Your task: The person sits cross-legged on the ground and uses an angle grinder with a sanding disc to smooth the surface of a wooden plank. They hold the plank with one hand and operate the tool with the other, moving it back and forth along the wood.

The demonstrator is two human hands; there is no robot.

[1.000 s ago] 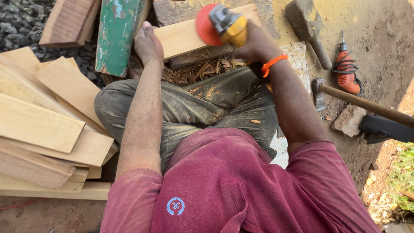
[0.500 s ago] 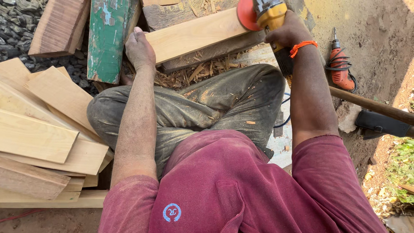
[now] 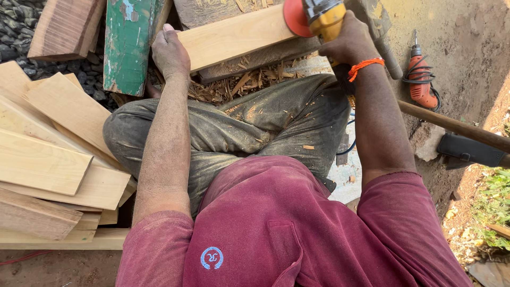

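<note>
Between the left hand (image 3: pixel 170 52) and the right hand (image 3: pixel 348 43): a plank (image 3: pixel 234 36), held at its left end, lying across a rougher board (image 3: pixel 260 57). In the right hand, a power sander (image 3: pixel 313 17), its disc on the plank's right end. Below the plank, wood shavings (image 3: pixel 234 85). Left of the left hand, a painted beam (image 3: pixel 127 45); further left and nearer, stacked planks (image 3: pixel 48 159). Right of the right hand, a drill (image 3: pixel 422 82) on the ground, well apart.
</note>
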